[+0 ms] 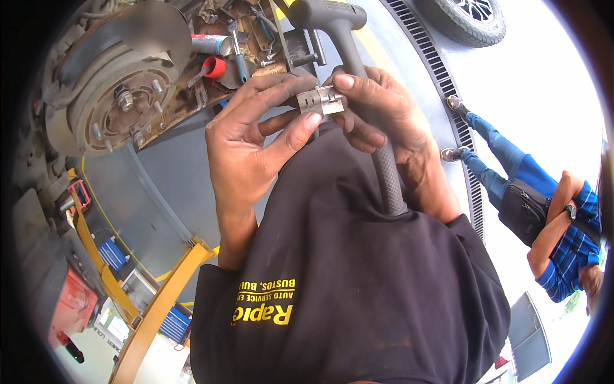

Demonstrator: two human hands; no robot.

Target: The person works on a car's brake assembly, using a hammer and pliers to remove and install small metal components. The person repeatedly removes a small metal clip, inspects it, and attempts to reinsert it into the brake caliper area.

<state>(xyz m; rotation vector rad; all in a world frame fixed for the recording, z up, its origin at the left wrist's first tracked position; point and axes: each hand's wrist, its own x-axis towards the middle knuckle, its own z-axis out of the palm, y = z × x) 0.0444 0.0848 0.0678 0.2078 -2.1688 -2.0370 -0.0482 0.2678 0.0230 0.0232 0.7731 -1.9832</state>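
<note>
My left hand (252, 134) pinches a small silver metal band with slots (322, 101), which looks like a clamp, between thumb and fingers. From the other side, the thumb and fingertips of my right hand (384, 109) meet the same piece. A black mallet (387, 169) is also in my right hand; its textured handle runs through the grip down toward my dark shirt. The mallet's head stands above my hands. Fingers cover part of the metal piece, so its full shape is hidden.
At the left is a wheel hub (125, 96) with protruding studs. Beside it, a cluttered tool tray holds a spray can (213, 45), an adjustable wrench (238, 54) and a red ring (215, 67). A yellow beam (160, 307) rises lower left. A person (543, 217) stands right, near a floor grate (427, 48).
</note>
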